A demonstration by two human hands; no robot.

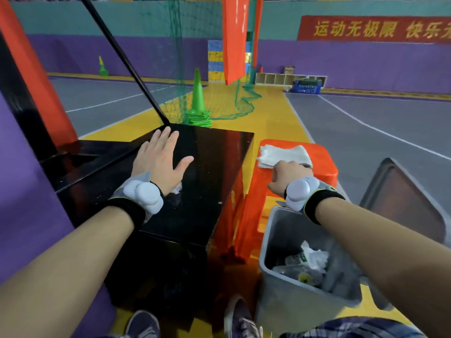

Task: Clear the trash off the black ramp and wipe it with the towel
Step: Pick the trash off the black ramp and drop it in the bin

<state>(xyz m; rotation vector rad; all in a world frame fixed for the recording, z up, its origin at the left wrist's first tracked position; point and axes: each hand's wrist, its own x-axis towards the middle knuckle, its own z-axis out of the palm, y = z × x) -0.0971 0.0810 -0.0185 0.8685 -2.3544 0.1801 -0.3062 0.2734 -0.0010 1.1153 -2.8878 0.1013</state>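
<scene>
The glossy black ramp [210, 167] fills the middle left. My left hand [161, 159] lies flat on its top with fingers spread, holding nothing. A small crumpled white scrap [177, 189] shows on the ramp just beside my left wrist. A white towel [283, 154] lies on an orange stool [324, 172] to the right of the ramp. My right hand [285, 176] rests on the towel's near edge with fingers curled down onto it; whether it grips the cloth is hidden by the back of the hand.
A grey trash bin [275, 284] with crumpled paper and plastic inside stands open below my right forearm, its lid [405, 203] leaning back on the right. Stacked green cones [198, 113] and green netting stand behind the ramp. My shoes are at the bottom.
</scene>
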